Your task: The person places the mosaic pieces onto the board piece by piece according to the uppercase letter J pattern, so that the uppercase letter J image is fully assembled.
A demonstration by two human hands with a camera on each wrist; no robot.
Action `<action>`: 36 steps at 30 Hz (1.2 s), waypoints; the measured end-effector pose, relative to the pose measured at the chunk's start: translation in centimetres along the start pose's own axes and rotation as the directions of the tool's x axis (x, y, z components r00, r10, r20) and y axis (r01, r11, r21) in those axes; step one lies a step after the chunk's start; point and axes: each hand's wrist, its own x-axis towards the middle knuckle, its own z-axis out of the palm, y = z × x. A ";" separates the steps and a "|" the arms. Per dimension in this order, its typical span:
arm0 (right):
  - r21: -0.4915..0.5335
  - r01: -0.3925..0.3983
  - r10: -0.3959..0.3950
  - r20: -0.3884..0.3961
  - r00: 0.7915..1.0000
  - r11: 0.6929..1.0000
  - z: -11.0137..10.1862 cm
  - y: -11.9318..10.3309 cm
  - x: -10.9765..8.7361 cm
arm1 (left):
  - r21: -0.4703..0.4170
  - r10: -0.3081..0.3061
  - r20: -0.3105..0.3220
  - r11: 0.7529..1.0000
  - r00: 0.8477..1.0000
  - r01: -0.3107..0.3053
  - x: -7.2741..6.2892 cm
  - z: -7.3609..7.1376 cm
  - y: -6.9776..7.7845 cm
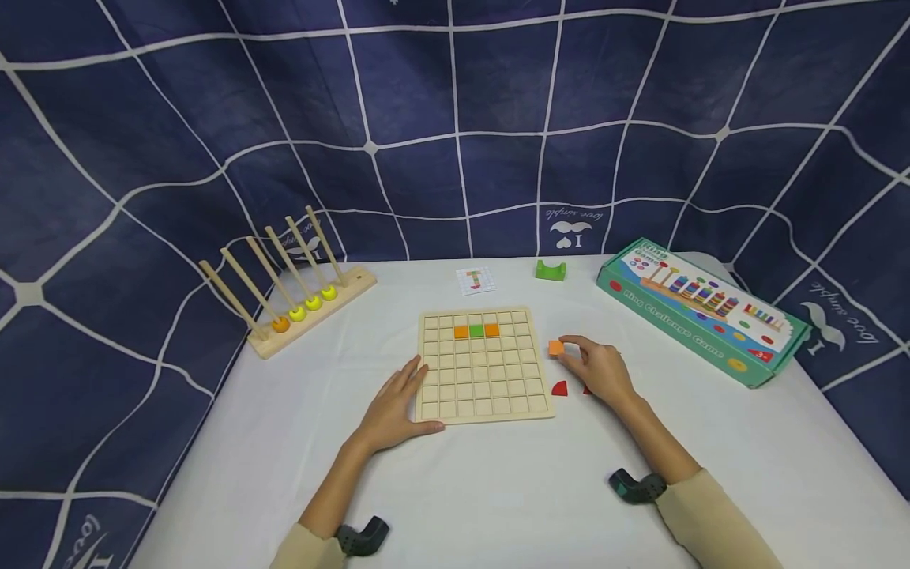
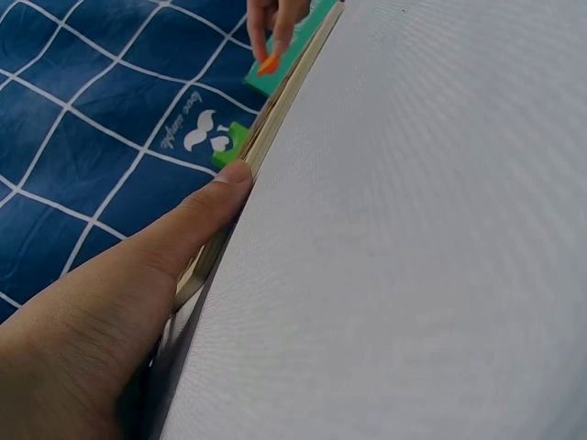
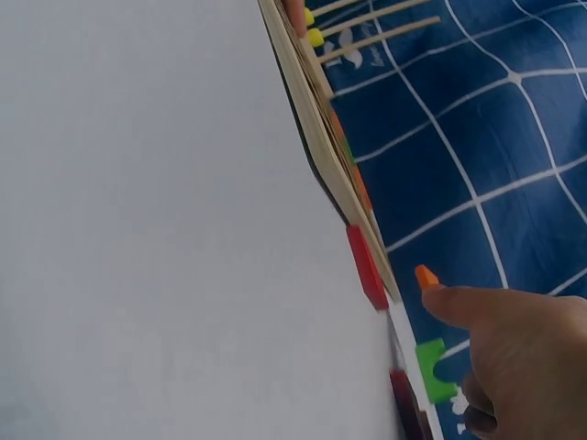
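Observation:
A square wooden grid board [image 1: 483, 423] lies on the white table. In one of its upper rows sit an orange tile [image 1: 461, 332], a green tile [image 1: 476, 330] and another orange tile [image 1: 492, 329], side by side. My left hand [image 1: 393, 412] rests at the board's near left corner, fingers along the left side and straight thumb against the near edge. Just off the board's right side, my right hand [image 1: 600, 370] pinches an orange square tile [image 1: 555, 348] between thumb and fingertips. Below it lies a red quarter-round piece [image 1: 560, 389]; a second red piece [image 1: 586, 390] is mostly hidden by the hand.
At the left stands a wooden peg rack [image 1: 313, 314] with yellow and orange beads. Behind the board lie a small pattern card [image 1: 475, 280] and a green notched block [image 1: 550, 272]. A green game box [image 1: 700, 308] sits at the back right.

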 end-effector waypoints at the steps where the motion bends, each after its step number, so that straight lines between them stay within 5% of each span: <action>1: 0.002 0.010 -0.010 -0.002 1.000 1.000 0.2 -0.3 0.1 | 0.000 -0.004 0.004 1.000 1.000 0.004 0.0 0.0 0.0; 12: 0.036 0.116 -0.117 0.019 0.993 0.993 3.7 -3.5 1.5 | -0.004 -0.017 0.022 1.000 1.000 0.017 0.0 -0.1 0.0; 24: 0.111 0.107 -0.113 0.049 0.992 0.988 7.2 -6.8 4.2 | -0.006 -0.016 0.026 1.000 1.000 0.016 0.0 -0.1 0.0; 36: 0.084 0.094 -0.100 0.081 0.992 0.992 8.5 -7.7 5.2 | -0.007 -0.027 0.034 1.000 0.999 0.027 0.0 -0.2 0.0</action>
